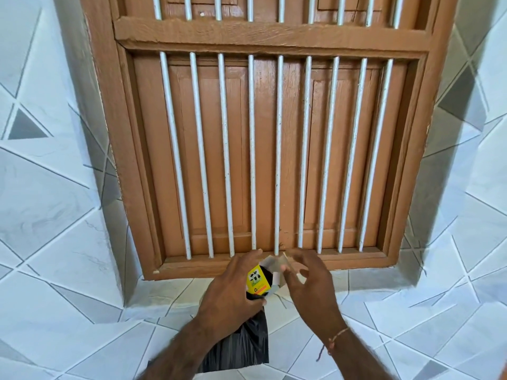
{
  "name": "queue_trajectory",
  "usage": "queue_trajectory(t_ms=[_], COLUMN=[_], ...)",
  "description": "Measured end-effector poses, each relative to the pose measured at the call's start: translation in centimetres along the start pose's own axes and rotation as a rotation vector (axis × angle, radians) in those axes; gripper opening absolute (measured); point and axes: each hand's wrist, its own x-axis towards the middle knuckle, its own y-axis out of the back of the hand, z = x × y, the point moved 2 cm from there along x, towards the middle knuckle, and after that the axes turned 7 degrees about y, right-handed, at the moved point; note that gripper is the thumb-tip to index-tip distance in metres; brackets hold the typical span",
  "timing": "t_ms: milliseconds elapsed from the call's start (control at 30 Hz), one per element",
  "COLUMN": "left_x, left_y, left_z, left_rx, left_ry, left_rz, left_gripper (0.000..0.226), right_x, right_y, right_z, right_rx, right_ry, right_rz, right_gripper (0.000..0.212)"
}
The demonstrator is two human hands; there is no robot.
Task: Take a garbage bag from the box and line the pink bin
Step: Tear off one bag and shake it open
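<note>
A small yellow garbage bag box (258,279) with open flaps is in front of the window sill, held in my left hand (233,289). A black garbage bag (241,344) hangs down below that hand, pinched under the thumb along with the box. My right hand (310,283) is at the box's open top, fingers spread over the pale flaps; whether it grips a flap is unclear. The pink bin is out of view.
A brown wooden window (274,146) with closed shutters and white vertical bars fills the wall ahead. Its tiled sill (175,294) lies just beyond my hands. White tiles with grey lines (55,242) cover the walls on both sides.
</note>
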Motion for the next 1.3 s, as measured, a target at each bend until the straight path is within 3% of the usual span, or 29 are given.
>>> queue_trajectory(t_ms=[67,133,233,333,400,500,567,733,967,1133,1300], left_x=[0.0,-0.1,-0.2,-0.2,-0.1,-0.2,-0.3,0.1,0.2,0.2,0.3], left_y=[0.1,0.3,0.5,0.6,0.7,0.7,0.6,0.9,0.3,0.3,0.3], left_z=[0.1,0.4,0.7,0.7,0.6,0.6,0.8,1.2,1.9,1.8,2.1], left_rx=[-0.017,-0.014,-0.021,0.002,0.013,-0.007,0.004,0.112,0.149,0.167,0.188], left_ry=[0.012,-0.002,-0.011,0.006,0.019,0.022,0.022,0.048,0.043,0.042,0.038], left_rz=[-0.003,-0.008,-0.015,-0.025,-0.031,-0.033,-0.037,-0.013,0.023,0.037,0.028], left_gripper=[0.088,0.081,0.074,0.071,0.070,0.065,0.064,0.066,0.064,0.063,0.062], right_x=[0.4,0.5,-0.1,-0.7,-0.8,-0.6,-0.6,-1.0,-2.2,-2.4,-2.7], right_y=[0.2,0.0,-0.2,-0.7,-0.8,-0.6,-0.5,-1.1,-2.8,-3.2,-3.8], right_z=[0.7,1.1,0.6,-0.2,-0.4,-0.2,-0.3,-0.8,-1.5,-1.4,-1.0], right_rx=[0.087,0.218,0.348,0.380,0.344,0.387,0.432,0.368,0.091,0.114,0.092], right_ry=[-0.200,-0.306,-0.354,-0.302,-0.295,-0.427,-0.483,-0.362,-0.175,-0.218,-0.174], right_rz=[0.009,0.017,0.067,-0.008,0.067,0.195,0.178,0.053,0.133,0.150,0.144], right_gripper=[0.032,0.016,0.011,0.012,0.011,0.021,0.023,0.014,0.012,0.021,0.017])
